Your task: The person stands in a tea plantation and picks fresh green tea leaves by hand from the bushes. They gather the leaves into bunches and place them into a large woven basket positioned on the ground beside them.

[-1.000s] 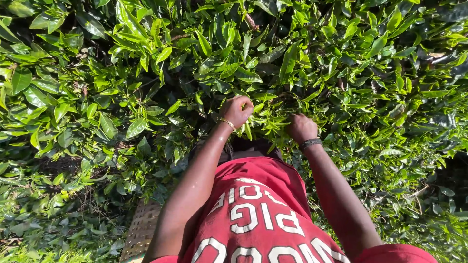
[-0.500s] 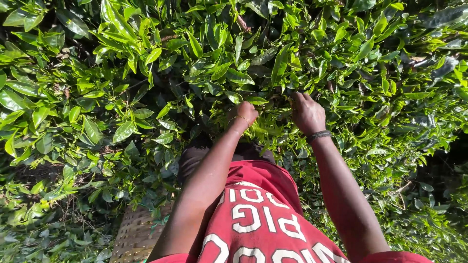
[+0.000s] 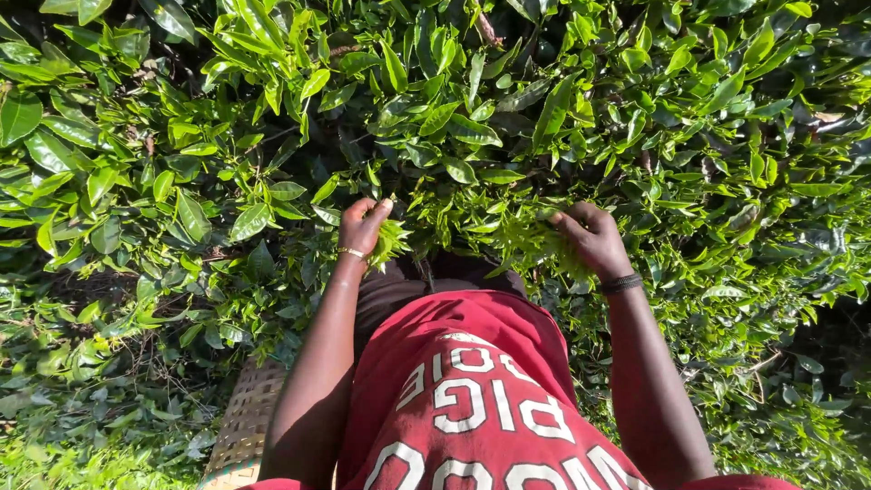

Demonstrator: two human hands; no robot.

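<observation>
Both hands closed on plucked tea shoots — left hand (image 3: 363,227), right hand (image 3: 590,238) — light, soft, easily bruised leaves (image 3: 535,243), best pinched at the tender stem.

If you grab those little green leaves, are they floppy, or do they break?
The leaves bunched in the left hand look thin and soft, so probably floppy and very light. The right hand holds a loose tuft too; they likely bend and tear rather than snap.

Bush leaves (image 3: 454,127): glossy, smooth. Below them: red shirt (image 3: 472,390) matt cloth (white print), basket (image 3: 240,426) woven, rough; bangle (image 3: 352,253) metallic.
</observation>
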